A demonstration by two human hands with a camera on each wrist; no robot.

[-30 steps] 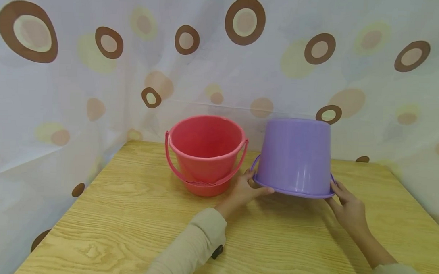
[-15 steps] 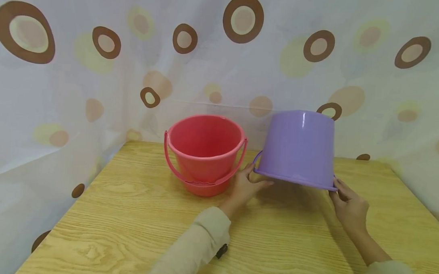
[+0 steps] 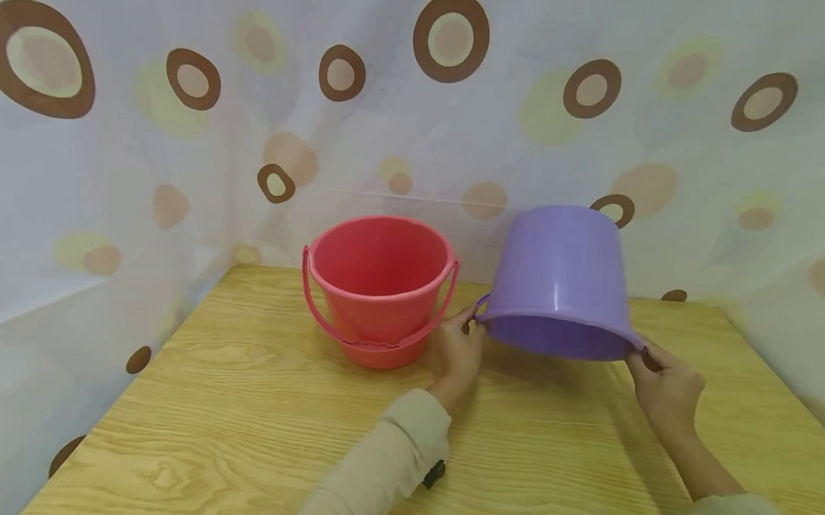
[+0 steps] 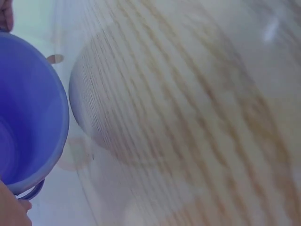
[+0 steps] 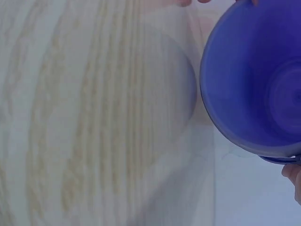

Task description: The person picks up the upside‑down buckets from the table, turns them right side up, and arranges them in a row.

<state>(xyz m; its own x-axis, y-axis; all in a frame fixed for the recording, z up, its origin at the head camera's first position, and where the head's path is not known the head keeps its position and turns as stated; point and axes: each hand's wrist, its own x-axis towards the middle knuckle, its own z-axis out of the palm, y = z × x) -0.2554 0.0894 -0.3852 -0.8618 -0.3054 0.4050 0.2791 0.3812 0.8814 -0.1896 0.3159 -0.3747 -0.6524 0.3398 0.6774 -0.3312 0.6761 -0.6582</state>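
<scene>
A purple bucket [image 3: 555, 262] hangs above the table, base up and tilted, with its mouth facing down and toward me. My left hand [image 3: 462, 350] grips its rim at the left, beside the purple handle. At the opposite side, my right hand [image 3: 667, 388] pinches the rim between thumb and fingers. Both wrist views look into the bucket's inside, where nothing shows; the left one has the inner wall [image 4: 33, 94] at its left edge, the right one the inner wall [image 5: 235, 84] at upper right. Most of the handle is hidden.
A red bucket [image 3: 376, 317] stands upright just left of my left hand, its handle hanging down in front. The wooden table [image 3: 244, 403] ends at a white curtain [image 3: 389, 135] printed with brown rings, which runs along the back and sides.
The purple bucket has tipped back from nearly upside down, so its mouth now turns toward me. My left thumb has moved off the front of the rim. The red bucket has stayed put.
</scene>
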